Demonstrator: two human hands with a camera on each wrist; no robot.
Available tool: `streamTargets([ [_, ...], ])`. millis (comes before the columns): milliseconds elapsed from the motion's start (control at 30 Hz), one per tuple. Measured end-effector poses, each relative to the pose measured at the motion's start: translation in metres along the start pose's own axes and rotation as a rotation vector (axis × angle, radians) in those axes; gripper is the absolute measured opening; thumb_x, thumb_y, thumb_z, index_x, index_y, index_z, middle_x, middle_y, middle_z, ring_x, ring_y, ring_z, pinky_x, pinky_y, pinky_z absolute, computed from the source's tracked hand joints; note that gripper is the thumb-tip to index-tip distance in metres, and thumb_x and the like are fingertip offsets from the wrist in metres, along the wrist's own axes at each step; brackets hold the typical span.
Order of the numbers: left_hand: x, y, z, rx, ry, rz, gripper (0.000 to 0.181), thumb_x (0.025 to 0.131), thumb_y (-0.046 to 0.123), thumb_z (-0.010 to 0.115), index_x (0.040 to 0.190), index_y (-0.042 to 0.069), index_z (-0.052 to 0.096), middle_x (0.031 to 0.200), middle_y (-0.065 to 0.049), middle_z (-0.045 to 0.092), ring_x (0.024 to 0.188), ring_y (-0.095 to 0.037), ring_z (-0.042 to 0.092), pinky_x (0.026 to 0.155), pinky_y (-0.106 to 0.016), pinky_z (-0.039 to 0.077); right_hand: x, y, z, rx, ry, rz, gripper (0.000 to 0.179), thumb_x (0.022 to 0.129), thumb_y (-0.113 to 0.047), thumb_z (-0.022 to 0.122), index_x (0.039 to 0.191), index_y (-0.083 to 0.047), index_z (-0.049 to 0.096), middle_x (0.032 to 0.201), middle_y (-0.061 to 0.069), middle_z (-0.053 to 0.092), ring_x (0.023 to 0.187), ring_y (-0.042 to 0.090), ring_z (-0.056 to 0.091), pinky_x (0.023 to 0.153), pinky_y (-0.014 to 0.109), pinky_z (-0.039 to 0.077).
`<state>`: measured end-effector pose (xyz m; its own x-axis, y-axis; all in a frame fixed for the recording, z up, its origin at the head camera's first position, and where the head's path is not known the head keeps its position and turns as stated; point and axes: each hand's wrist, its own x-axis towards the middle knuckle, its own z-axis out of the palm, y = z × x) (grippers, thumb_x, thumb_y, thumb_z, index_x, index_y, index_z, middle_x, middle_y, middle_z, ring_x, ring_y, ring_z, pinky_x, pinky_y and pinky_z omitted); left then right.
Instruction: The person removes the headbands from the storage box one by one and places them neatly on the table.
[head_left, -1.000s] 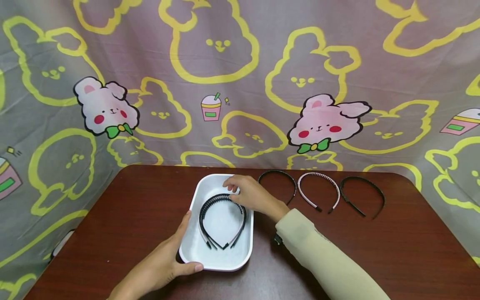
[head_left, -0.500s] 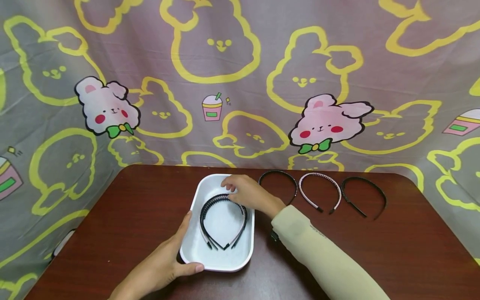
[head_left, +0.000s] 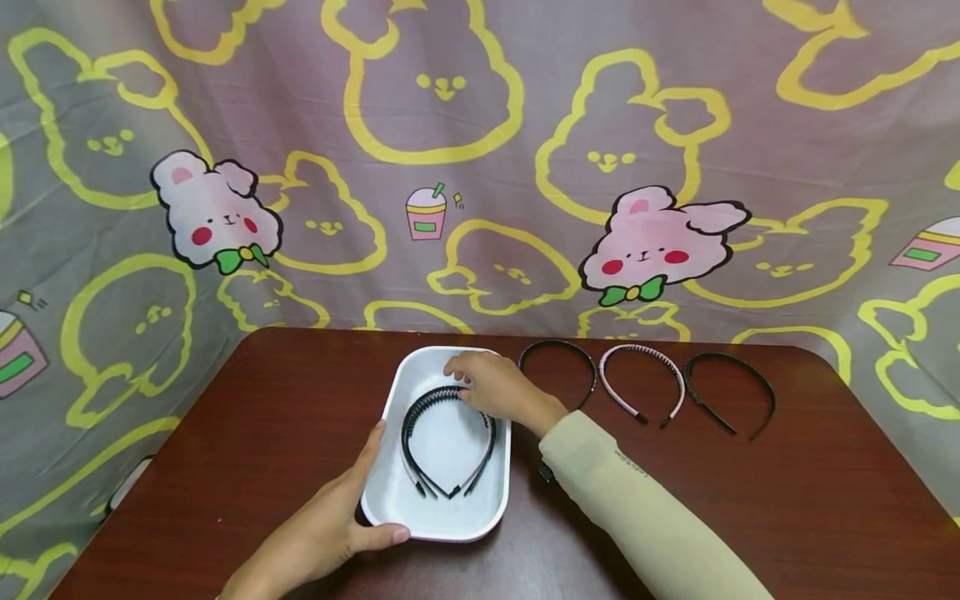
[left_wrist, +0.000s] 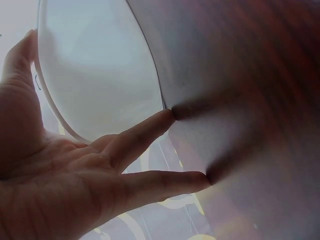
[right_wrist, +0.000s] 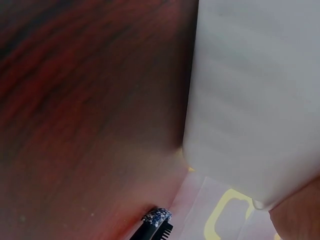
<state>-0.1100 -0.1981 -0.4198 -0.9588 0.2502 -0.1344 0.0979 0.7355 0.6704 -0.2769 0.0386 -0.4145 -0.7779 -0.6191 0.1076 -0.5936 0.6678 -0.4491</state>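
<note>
A white rectangular tray (head_left: 435, 523) sits on the table with several stacked headbands (head_left: 407, 437), black and pale pink with teeth, lying inside. My left hand (head_left: 330, 508) is spread round its near left corner. The thumb lies at the near edge and a finger along the left side; in the left wrist view two straight fingers (left_wrist: 145, 137) reach the tabletop. My right hand (head_left: 498, 387) reaches over the tray's right rim, its bent fingers at the upper right of the headbands. I cannot tell whether they grip one. In the right wrist view that hand is mostly hidden behind the tray wall (right_wrist: 250, 90).
Right of the tray, along the back of the brown table (head_left: 675, 508), lie a black headband (head_left: 588, 364), a pink headband (head_left: 611, 396) and another black headband (head_left: 765, 387). A patterned curtain (head_left: 480, 183) hangs behind the table and along its sides.
</note>
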Motion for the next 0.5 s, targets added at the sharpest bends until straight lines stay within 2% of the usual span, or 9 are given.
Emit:
streamTargets([
  [200,-0.0001,0.0004,-0.0005,-0.012,-0.005,0.010,0.131,0.078,0.049,0.090,0.170,0.020,0.003,0.173,-0.015,0.026,0.143,-0.030,0.048,0.110,-0.036,0.046,-0.0005,0.0010,0.0013,-0.044,0.000,-0.010,0.030,0.093,-0.006,0.077,0.123,-0.012,0.074,0.106,0.003,0.076,0.099,0.021,0.069,0.086,0.042,0.055],
  [500,-0.0007,0.0005,-0.0001,-0.010,0.006,0.022,0.130,0.078,0.051,0.089,0.170,0.019,0.004,0.172,-0.015,0.028,0.143,-0.030,0.049,0.111,-0.038,0.045,0.0010,0.0027,0.0036,-0.069,0.004,-0.007,0.031,0.093,-0.006,0.076,0.122,-0.014,0.075,0.103,-0.001,0.076,0.097,0.019,0.069,0.084,0.042,0.054],
])
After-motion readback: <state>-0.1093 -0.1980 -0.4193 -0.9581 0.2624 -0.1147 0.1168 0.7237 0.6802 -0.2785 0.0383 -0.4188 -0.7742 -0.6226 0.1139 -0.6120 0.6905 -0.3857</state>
